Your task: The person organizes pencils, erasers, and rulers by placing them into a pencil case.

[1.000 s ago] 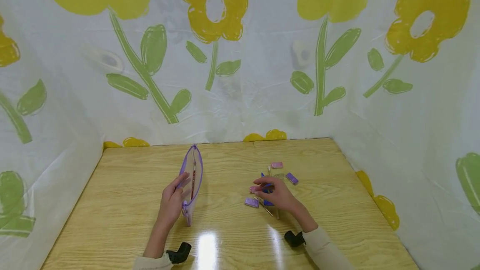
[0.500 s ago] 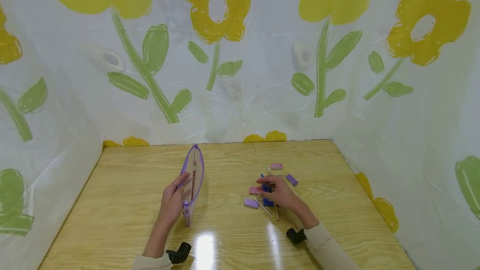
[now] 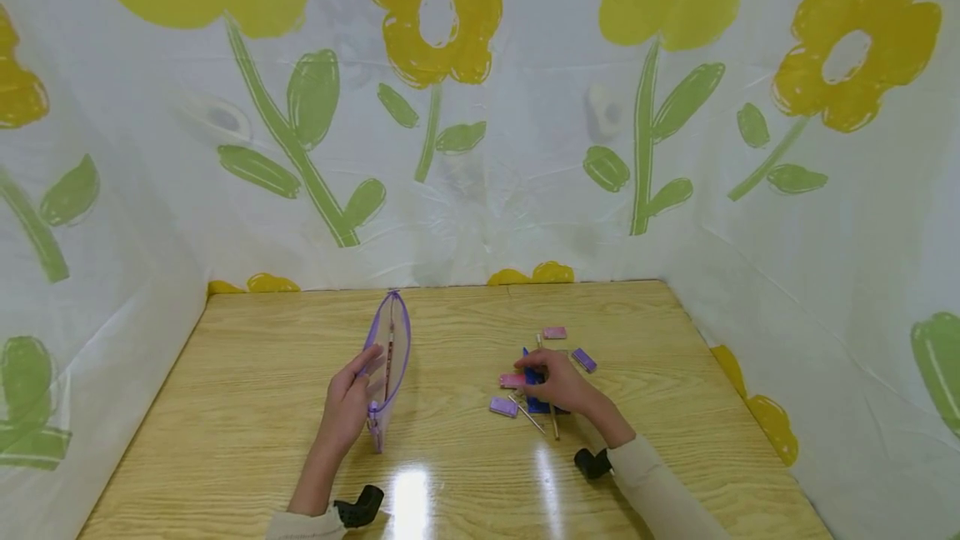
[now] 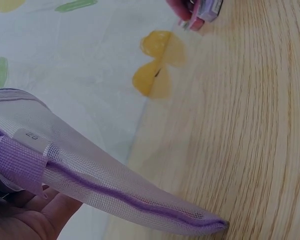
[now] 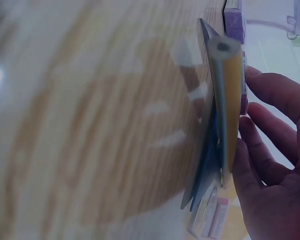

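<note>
My left hand (image 3: 347, 407) grips the side of a purple mesh zip pouch (image 3: 401, 365), whose mouth gapes with a red-patterned pencil (image 3: 389, 357) inside. In the left wrist view the pouch (image 4: 115, 180) slants down towards the table. At the right, my right hand (image 3: 562, 386) reaches over a small pile, thumb and forefinger on either side of a pink eraser (image 3: 512, 380). The right wrist view shows the fingertips against that eraser (image 5: 244, 90). Beneath the hand lie blue flat pieces (image 3: 536, 403), a wooden pencil (image 3: 554, 423) and a thin metallic tool (image 3: 531, 417).
Close to the right hand lie a lilac eraser (image 3: 503, 407), a second pink eraser (image 3: 554, 332) and a darker purple one (image 3: 583, 359). The wooden table (image 3: 247, 407) meets a flower-printed cloth (image 3: 480, 215) at the back and sides.
My right fingers have settled lower around the pink eraser, which has shifted slightly right. The left hand and the pouch have hardly moved.
</note>
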`<state>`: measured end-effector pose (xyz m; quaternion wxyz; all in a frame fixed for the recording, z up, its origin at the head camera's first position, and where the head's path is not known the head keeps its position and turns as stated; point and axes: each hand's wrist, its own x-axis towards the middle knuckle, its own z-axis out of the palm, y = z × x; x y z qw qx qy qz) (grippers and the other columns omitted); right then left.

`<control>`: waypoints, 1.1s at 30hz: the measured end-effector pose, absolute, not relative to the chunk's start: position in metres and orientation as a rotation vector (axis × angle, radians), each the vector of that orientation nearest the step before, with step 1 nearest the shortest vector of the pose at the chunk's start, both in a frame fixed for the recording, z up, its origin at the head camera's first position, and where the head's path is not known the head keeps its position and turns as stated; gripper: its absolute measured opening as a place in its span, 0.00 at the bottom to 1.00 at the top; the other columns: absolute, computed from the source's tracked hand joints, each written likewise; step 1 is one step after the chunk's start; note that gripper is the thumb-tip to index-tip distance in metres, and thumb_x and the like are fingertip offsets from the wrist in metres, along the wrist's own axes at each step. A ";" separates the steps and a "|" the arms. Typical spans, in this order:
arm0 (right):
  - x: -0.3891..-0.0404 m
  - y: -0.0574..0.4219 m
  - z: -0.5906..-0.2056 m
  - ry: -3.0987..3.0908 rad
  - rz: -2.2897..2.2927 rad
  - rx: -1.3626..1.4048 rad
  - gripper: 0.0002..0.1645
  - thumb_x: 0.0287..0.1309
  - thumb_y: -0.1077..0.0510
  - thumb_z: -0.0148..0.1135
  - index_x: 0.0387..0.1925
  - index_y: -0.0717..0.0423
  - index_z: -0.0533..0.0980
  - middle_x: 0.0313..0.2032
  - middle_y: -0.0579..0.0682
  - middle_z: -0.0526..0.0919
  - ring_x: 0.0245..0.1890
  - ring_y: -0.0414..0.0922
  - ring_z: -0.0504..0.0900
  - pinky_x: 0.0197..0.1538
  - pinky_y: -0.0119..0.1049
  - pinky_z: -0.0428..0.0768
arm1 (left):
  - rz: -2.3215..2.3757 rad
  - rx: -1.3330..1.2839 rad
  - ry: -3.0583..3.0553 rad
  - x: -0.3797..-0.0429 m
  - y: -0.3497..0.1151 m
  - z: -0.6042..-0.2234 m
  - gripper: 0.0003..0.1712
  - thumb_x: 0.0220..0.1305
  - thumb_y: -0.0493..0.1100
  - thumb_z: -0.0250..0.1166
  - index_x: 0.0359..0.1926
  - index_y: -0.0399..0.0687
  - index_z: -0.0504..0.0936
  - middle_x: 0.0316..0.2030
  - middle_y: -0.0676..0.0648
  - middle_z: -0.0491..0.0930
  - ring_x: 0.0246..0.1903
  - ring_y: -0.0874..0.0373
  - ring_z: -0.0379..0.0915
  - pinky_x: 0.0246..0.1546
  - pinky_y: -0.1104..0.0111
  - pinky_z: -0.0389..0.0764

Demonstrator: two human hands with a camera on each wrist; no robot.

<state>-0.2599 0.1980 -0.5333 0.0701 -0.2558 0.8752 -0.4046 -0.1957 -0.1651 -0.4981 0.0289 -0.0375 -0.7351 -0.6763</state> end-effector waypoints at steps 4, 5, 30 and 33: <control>-0.262 0.198 -0.533 2.654 -1.166 -0.801 0.22 0.57 0.59 0.74 0.52 0.63 0.83 0.48 0.56 0.84 0.50 0.53 0.83 0.53 0.48 0.87 | -2.080 -0.125 -2.268 -0.195 -0.166 -0.499 0.29 0.76 0.28 0.33 0.73 0.24 0.59 0.73 0.29 0.61 0.71 0.34 0.60 0.68 0.50 0.72; -0.262 0.199 -0.534 2.666 -1.145 -0.811 0.22 0.57 0.59 0.75 0.52 0.63 0.83 0.48 0.55 0.84 0.49 0.52 0.83 0.52 0.46 0.87 | -2.080 -0.125 -2.267 -0.195 -0.166 -0.499 0.28 0.76 0.28 0.33 0.73 0.24 0.59 0.73 0.29 0.60 0.71 0.34 0.60 0.68 0.50 0.72; -0.261 0.196 -0.526 2.669 -1.067 -0.789 0.14 0.59 0.60 0.73 0.46 0.60 0.85 0.48 0.54 0.82 0.49 0.52 0.80 0.50 0.42 0.86 | -2.110 -0.087 -2.234 -0.196 -0.165 -0.498 0.29 0.74 0.26 0.32 0.73 0.23 0.59 0.73 0.29 0.61 0.71 0.35 0.60 0.68 0.51 0.72; -0.261 0.195 -0.526 2.672 -1.065 -0.779 0.14 0.59 0.60 0.73 0.46 0.59 0.85 0.48 0.53 0.81 0.49 0.51 0.80 0.50 0.42 0.85 | -2.110 -0.087 -2.233 -0.196 -0.165 -0.499 0.29 0.74 0.26 0.32 0.73 0.24 0.59 0.73 0.29 0.61 0.72 0.35 0.60 0.68 0.52 0.72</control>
